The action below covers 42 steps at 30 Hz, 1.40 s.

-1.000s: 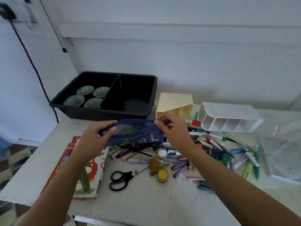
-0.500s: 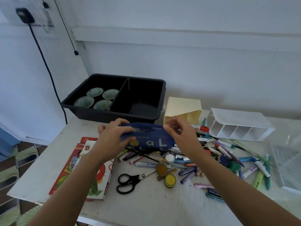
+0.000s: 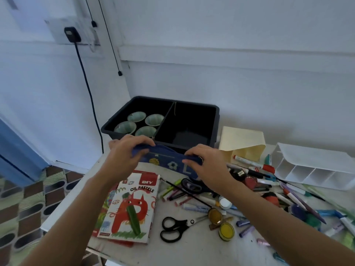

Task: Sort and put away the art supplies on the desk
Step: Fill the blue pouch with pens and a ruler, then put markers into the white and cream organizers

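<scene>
Blue pouch (image 3: 167, 160) spans between both hands over the counter (image 3: 201, 252), just before the black bin (image 3: 196, 103); left hand (image 3: 124, 156) grips one end, right hand (image 3: 208, 165) pinches the other.

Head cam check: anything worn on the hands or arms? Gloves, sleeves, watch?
Nothing worn that shows. The left hand and the right hand have no gloves. The left forearm and the right forearm are bare all the way to the frame's edge: no sleeves, watch, bracelet or cables in view.
</scene>
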Available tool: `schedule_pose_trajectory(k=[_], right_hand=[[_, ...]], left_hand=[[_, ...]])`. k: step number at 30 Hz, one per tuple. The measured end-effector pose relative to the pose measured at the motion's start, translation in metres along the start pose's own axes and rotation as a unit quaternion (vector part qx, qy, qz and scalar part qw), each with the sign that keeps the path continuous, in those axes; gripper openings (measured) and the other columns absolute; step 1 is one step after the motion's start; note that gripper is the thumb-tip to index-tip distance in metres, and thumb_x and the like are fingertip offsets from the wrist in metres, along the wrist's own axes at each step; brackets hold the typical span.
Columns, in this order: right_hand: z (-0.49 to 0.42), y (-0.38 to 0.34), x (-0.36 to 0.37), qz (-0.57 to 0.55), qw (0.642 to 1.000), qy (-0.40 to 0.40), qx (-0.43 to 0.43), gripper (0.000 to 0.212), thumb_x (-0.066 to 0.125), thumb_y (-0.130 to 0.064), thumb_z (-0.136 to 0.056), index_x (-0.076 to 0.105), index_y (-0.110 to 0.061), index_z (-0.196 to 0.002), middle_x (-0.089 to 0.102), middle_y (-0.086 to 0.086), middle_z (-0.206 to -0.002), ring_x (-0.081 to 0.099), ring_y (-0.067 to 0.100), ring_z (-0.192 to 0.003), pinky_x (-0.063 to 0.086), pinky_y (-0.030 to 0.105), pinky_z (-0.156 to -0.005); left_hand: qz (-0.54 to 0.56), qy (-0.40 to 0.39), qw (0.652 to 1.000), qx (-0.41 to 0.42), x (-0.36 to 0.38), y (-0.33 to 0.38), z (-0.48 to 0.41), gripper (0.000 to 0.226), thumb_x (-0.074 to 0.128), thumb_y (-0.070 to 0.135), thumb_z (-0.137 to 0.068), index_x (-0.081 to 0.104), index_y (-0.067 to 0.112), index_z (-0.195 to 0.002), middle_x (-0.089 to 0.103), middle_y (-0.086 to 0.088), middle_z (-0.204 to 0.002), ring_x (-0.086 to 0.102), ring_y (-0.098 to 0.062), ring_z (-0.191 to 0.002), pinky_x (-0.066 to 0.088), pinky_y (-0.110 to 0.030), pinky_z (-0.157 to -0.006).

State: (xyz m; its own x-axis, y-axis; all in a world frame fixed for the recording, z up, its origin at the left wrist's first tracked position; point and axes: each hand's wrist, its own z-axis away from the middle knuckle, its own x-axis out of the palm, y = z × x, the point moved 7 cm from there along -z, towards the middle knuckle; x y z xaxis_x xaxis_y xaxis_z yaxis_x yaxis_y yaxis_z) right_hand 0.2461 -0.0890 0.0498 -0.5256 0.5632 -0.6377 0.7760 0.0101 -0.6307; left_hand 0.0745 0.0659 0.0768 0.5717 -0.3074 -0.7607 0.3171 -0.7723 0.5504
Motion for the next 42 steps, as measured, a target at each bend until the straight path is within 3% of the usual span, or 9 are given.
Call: schedule_pose_trajectory(k=[12,18,20,27,30,33,36,39,42], right_hand=[[-0.068,-0.014,0.105,-0.009,1.0,-0.023,0.008,0.014,0.068,-0.007,-0.092,0.071,-0.013,-0.105,0.073,0.0,-0.099,0.066,0.012,-0.093,0.056,0.033,-0.085],[-0.065,0.004,0.129,0.035,0.995,-0.078,0.055,0.017,0.061,-0.011,-0.097,0.069,-0.012,-0.113,0.073,0.004,-0.104,0.066,0.02,-0.095,0.054,0.04,-0.085],[-0.064,0.007,0.13,0.034,0.995,-0.075,0.062,0.017,0.059,-0.012,-0.098,0.068,-0.013,-0.113,0.073,0.003,-0.102,0.066,0.018,-0.091,0.054,0.039,-0.082],[-0.06,0.013,0.127,0.018,0.993,-0.056,0.1,0.017,0.061,-0.016,-0.098,0.068,-0.016,-0.114,0.072,0.0,-0.101,0.063,0.011,-0.088,0.055,0.035,-0.083],[-0.056,0.001,0.12,0.133,0.989,-0.048,0.035,0.022,0.062,-0.026,-0.097,0.066,-0.02,-0.118,0.07,-0.002,-0.104,0.065,0.017,-0.086,0.055,0.037,-0.075],[-0.05,-0.014,0.103,0.254,0.967,-0.005,-0.026,0.028,0.075,-0.028,-0.087,0.069,-0.019,-0.113,0.068,-0.002,-0.098,0.065,0.022,-0.065,0.053,0.033,-0.051],[-0.047,-0.021,0.088,0.278,0.96,0.024,-0.034,0.027,0.079,-0.026,-0.083,0.071,-0.018,-0.107,0.067,-0.003,-0.092,0.063,0.019,-0.06,0.049,0.029,-0.045],[-0.047,-0.021,0.073,0.221,0.974,0.044,0.005,0.019,0.07,-0.029,-0.09,0.071,-0.02,-0.107,0.065,-0.006,-0.09,0.062,0.015,-0.065,0.052,0.033,-0.054],[-0.043,-0.018,0.054,0.146,0.985,0.079,0.052,0.012,0.064,-0.031,-0.094,0.07,-0.021,-0.099,0.064,-0.009,-0.083,0.058,0.01,-0.069,0.052,0.033,-0.062]], left_hand=[[0.0,0.007,0.997,-0.08,-0.024,-0.129,-0.021,0.029,0.064,0.009,-0.099,0.065,0.037,-0.106,0.067,0.014,-0.111,0.06,-0.019,-0.112,0.04,-0.061,-0.104],[-0.022,-0.026,0.998,-0.058,0.0,-0.151,-0.028,0.025,0.066,0.008,-0.098,0.073,0.024,-0.116,0.067,0.004,-0.113,0.057,-0.022,-0.112,0.043,-0.053,-0.102],[-0.027,-0.015,0.999,-0.045,0.006,-0.152,-0.028,0.026,0.063,0.009,-0.099,0.074,0.024,-0.118,0.064,0.007,-0.109,0.056,-0.02,-0.11,0.04,-0.045,-0.098],[-0.059,-0.042,0.997,-0.034,0.012,-0.155,-0.03,0.031,0.059,0.008,-0.101,0.073,0.025,-0.124,0.058,0.009,-0.111,0.051,-0.017,-0.112,0.033,-0.042,-0.097],[-0.106,-0.028,0.994,0.005,0.008,-0.145,-0.028,0.035,0.066,0.004,-0.095,0.073,0.021,-0.125,0.061,0.002,-0.115,0.05,-0.022,-0.115,0.036,-0.042,-0.097],[-0.097,0.013,0.994,0.043,0.003,-0.132,-0.023,0.037,0.073,0.0,-0.089,0.073,0.015,-0.124,0.063,-0.002,-0.114,0.053,-0.023,-0.112,0.046,-0.048,-0.096],[-0.046,0.021,0.996,0.07,0.003,-0.115,-0.019,0.032,0.071,0.006,-0.093,0.072,0.015,-0.123,0.058,0.007,-0.111,0.053,-0.013,-0.106,0.048,-0.03,-0.092],[0.011,0.0,0.997,0.074,0.01,-0.091,-0.018,0.028,0.066,0.014,-0.097,0.071,0.019,-0.125,0.057,0.012,-0.11,0.054,-0.002,-0.103,0.046,-0.013,-0.087],[0.068,-0.026,0.993,0.094,0.02,-0.061,-0.02,0.026,0.063,0.014,-0.099,0.07,0.022,-0.122,0.058,0.018,-0.108,0.059,-0.001,-0.102,0.05,-0.011,-0.08]])
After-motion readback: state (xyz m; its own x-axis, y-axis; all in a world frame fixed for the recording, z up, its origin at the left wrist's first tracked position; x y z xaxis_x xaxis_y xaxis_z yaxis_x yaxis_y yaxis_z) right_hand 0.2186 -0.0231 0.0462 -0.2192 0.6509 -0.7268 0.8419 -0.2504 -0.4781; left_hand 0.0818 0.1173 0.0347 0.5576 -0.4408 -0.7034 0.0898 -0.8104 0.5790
